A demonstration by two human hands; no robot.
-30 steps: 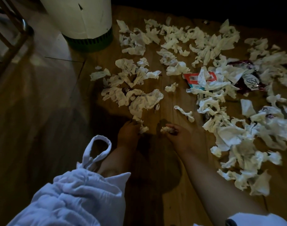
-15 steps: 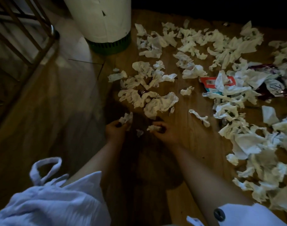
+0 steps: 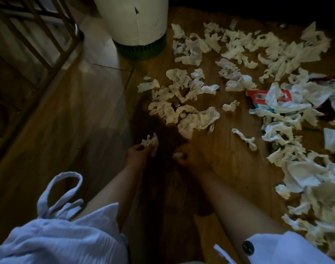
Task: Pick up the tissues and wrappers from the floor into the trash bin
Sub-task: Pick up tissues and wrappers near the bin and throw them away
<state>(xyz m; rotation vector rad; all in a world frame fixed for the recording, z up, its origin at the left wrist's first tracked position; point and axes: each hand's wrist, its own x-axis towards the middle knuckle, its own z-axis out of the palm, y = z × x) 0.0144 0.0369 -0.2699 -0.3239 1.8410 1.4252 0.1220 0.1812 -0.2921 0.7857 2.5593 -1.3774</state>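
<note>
My left hand [image 3: 137, 156] grips a crumpled white tissue [image 3: 150, 142] just above the wooden floor. My right hand [image 3: 189, 156] is closed close beside it, with a small pale scrap [image 3: 177, 154] showing at its fingertips. Several crumpled white tissues [image 3: 183, 115] lie scattered on the floor in front of and to the right of both hands. A red and white wrapper [image 3: 258, 96] and a dark wrapper [image 3: 328, 80] lie half buried under tissues at the right. The white trash bin [image 3: 136, 21] with a green base stands at the top centre, beyond the hands.
A metal-framed piece of furniture [image 3: 41, 35] stands at the upper left. The wooden floor [image 3: 77, 121] to the left of the hands carries no litter. My white sleeves and a loose fabric loop [image 3: 63, 189] hang at the bottom of the view.
The view has swung left, so the bin and litter sit further right. My left hand has lifted its tissue and moved left, away from the pile. My right hand stays closed nearby.
</note>
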